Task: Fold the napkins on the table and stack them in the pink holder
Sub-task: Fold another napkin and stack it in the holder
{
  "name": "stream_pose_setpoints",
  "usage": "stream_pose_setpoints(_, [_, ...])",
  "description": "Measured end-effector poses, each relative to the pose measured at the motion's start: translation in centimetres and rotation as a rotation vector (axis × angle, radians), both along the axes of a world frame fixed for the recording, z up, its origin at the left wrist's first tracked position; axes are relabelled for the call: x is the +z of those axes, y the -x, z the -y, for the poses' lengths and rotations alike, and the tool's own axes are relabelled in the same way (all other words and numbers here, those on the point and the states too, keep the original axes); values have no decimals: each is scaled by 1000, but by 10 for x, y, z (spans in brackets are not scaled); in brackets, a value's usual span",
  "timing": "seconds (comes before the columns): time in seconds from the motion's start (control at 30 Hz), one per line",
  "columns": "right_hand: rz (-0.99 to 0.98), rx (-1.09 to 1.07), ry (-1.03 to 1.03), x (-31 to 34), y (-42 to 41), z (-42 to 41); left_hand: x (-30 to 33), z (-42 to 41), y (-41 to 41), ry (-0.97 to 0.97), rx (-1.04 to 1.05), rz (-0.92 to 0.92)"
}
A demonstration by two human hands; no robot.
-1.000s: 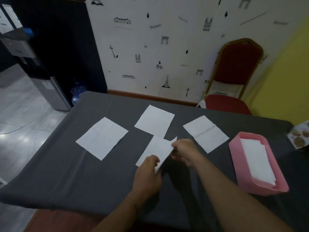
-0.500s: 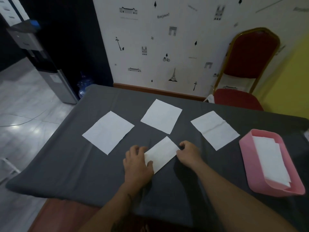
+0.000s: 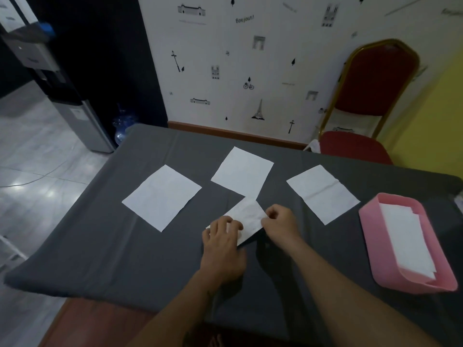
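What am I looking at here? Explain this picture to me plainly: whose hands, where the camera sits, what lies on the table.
There is no machine here. A person wears a camera on their head, so the single view looks forward and down at their own two bare hands. The left hand presses flat on a folded napkin while the right hand pinches its far end. Three unfolded napkins lie on the dark table: the left napkin, the middle napkin and the right napkin. At the right stands the pink holder, with folded napkins already stacked inside. A red chair stands behind the table.
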State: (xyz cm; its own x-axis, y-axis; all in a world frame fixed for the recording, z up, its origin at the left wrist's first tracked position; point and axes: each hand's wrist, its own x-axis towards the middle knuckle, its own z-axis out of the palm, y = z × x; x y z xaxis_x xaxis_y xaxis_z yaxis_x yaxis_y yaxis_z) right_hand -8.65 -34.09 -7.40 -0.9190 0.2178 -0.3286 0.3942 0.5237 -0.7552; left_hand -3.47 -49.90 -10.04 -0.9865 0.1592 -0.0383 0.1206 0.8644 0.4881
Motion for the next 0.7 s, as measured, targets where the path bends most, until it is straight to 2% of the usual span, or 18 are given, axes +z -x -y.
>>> stream_pose_setpoints(0.2, [-134, 28, 37, 47, -8, -36, 44, -19, 36, -260, 45, -61])
stream_pose_setpoints(0.27, [-136, 56, 34, 64, -11, -55, 63, -37, 49, -319, 35, 10])
stream_pose_setpoints(0.37, [-147, 56, 0, 86, -21, -87, 86, -71, 58, -506, -36, 209])
stream_pose_setpoints(0.47, [-150, -41, 18, 100, -35, -120, 100, -105, 54, -535, -107, 211])
stream_pose_setpoints(0.6, [-106, -215, 232, 103, -57, -165, 110, -155, 44, -644, -77, 208])
stream_pose_setpoints(0.7, [-104, -264, 273, 100, -72, -195, 112, -192, 37, -747, -28, 216])
